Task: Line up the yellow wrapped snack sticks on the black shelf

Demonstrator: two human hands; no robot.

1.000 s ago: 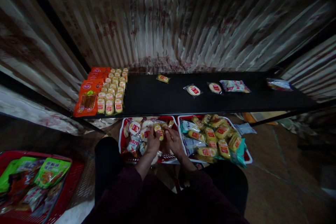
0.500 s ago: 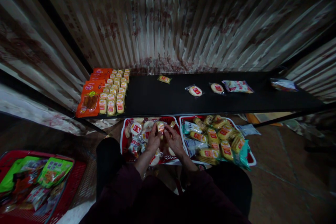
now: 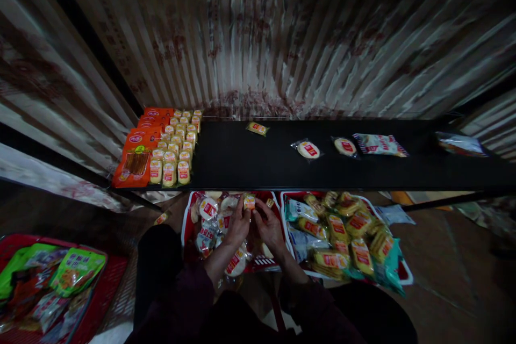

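My left hand (image 3: 237, 228) and my right hand (image 3: 271, 228) meet above the left red-and-white basket (image 3: 186, 228). Between their fingertips is a small wrapped snack cake (image 3: 249, 202) with an orange and red label. Both hands are closed on it. Under them, the basket holds round white wrapped cakes (image 3: 208, 208) and a white packet with red print (image 3: 206, 239). On the black shelf (image 3: 234, 164) just beyond, rows of similar small yellow wrapped cakes (image 3: 170, 173) stand beside orange snack bags (image 3: 135, 164).
Along the shelf lie a yellow packet (image 3: 257, 128), two round wrapped cakes (image 3: 308, 149) and larger bags (image 3: 381, 145). A second basket (image 3: 408, 279) holds yellow and teal packs. At lower left stands a red basket (image 3: 115, 279) of snack bags. One packet (image 3: 162, 218) lies near my left knee.
My view has shifted slightly, so the shelf and baskets sit lower in the picture. The hands stay together over the left basket with the small cake between them.
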